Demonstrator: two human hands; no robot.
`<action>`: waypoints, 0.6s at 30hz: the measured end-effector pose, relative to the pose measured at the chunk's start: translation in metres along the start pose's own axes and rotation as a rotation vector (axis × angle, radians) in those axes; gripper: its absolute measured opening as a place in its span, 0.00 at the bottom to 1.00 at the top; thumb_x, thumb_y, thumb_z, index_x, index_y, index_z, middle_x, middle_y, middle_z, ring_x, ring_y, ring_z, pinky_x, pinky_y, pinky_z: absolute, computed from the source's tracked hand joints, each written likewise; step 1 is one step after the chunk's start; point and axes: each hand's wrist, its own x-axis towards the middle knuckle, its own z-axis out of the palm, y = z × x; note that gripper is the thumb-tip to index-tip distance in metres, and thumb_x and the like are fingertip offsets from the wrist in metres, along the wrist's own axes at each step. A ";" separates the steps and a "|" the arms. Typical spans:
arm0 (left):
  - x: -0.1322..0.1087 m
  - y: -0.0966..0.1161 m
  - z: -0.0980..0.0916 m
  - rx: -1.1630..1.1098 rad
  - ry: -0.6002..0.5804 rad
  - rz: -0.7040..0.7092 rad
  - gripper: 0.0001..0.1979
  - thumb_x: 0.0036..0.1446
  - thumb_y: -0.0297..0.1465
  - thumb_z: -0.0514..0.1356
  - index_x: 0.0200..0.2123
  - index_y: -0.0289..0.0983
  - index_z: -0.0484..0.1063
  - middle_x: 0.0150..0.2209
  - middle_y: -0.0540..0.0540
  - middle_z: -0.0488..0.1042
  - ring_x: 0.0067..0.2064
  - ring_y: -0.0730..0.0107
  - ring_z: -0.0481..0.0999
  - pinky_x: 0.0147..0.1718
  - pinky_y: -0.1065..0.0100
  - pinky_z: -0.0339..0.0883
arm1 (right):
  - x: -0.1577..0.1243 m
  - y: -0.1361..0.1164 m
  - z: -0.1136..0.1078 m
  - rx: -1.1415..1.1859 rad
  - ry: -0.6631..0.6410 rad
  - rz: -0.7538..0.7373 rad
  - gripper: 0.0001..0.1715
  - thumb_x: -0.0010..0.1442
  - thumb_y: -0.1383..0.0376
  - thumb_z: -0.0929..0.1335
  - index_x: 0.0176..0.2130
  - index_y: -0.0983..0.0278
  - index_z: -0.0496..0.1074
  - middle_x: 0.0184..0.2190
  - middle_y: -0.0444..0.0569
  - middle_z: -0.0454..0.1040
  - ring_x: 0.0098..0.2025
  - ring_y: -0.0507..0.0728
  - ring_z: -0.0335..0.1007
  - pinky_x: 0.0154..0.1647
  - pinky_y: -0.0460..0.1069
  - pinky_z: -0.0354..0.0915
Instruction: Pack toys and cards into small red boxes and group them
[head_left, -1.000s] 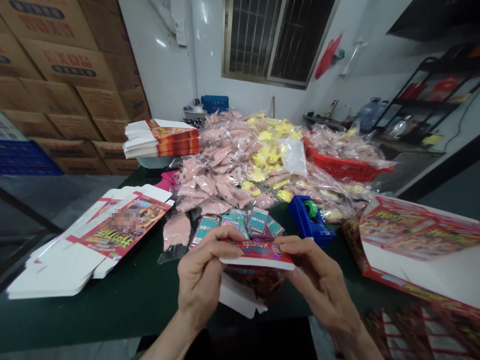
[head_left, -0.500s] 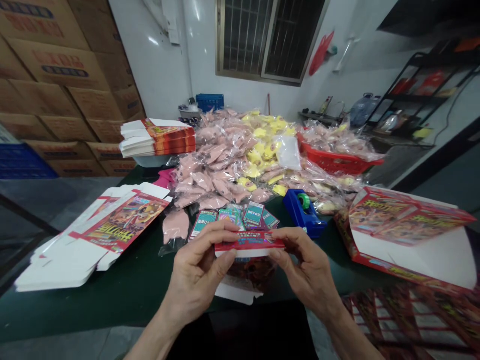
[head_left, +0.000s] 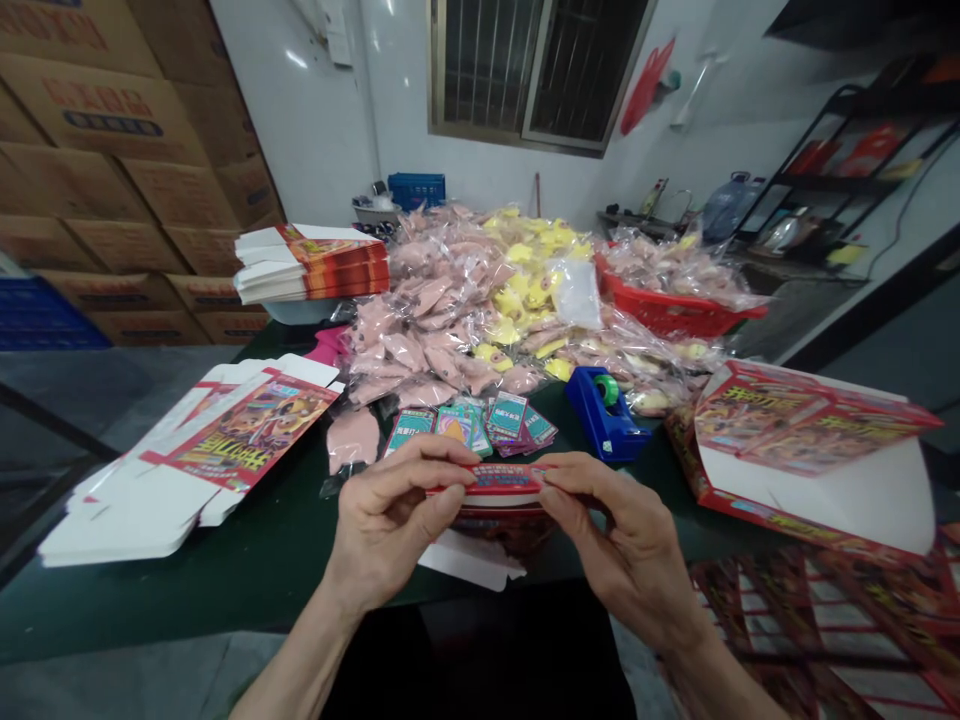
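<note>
A small red printed cardboard box (head_left: 504,480) is upright before me, its end flap facing up. My left hand (head_left: 397,525) pinches the flap's left side between thumb and fingers. On the right side, the thumb and fingertips of my right hand (head_left: 622,530) are closed on the same flap. Much of the box body is hidden below the flap and hands; a white cardboard piece (head_left: 472,562) sticks out at its lower left. Just beyond lie teal and purple cards (head_left: 508,418) and a bagged pink piece (head_left: 352,442).
Flat printed boxes (head_left: 259,430) are stacked on the left. Bagged pink and yellow soft pieces (head_left: 442,320) heap across the back, with a red basket (head_left: 675,318) of more. A blue tape dispenser (head_left: 606,425) and an open display carton (head_left: 817,490) stand on the right.
The box's top flap has tipped down toward the box, with its white edge narrower now. Both hands keep their pinch. The whole view has shifted slightly.
</note>
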 end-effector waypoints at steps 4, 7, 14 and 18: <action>-0.010 -0.008 0.005 0.114 0.006 0.158 0.10 0.53 0.27 0.62 0.40 0.39 0.75 0.42 0.41 0.75 0.43 0.62 0.75 0.39 0.63 0.72 | -0.012 0.008 0.004 -0.030 0.053 -0.058 0.13 0.59 0.75 0.64 0.42 0.60 0.66 0.41 0.47 0.74 0.39 0.50 0.72 0.39 0.44 0.67; -0.017 -0.020 0.009 0.203 0.039 0.277 0.18 0.46 0.23 0.66 0.43 0.39 0.72 0.44 0.42 0.73 0.44 0.62 0.75 0.39 0.62 0.72 | -0.018 0.017 0.008 -0.063 0.069 -0.145 0.19 0.58 0.75 0.65 0.48 0.59 0.64 0.44 0.50 0.72 0.45 0.53 0.71 0.42 0.47 0.68; -0.012 -0.031 0.014 0.385 0.104 0.347 0.19 0.47 0.19 0.64 0.42 0.39 0.70 0.42 0.44 0.72 0.43 0.66 0.74 0.40 0.65 0.71 | -0.026 0.034 0.015 -0.080 0.118 -0.086 0.23 0.58 0.71 0.65 0.52 0.57 0.62 0.49 0.52 0.70 0.46 0.56 0.71 0.42 0.50 0.69; -0.017 -0.035 0.018 0.450 0.226 0.256 0.25 0.46 0.22 0.66 0.48 0.39 0.66 0.40 0.46 0.74 0.39 0.69 0.76 0.39 0.69 0.72 | -0.026 0.067 -0.012 -0.098 0.442 0.405 0.18 0.60 0.59 0.63 0.49 0.63 0.64 0.34 0.47 0.72 0.26 0.50 0.69 0.26 0.47 0.66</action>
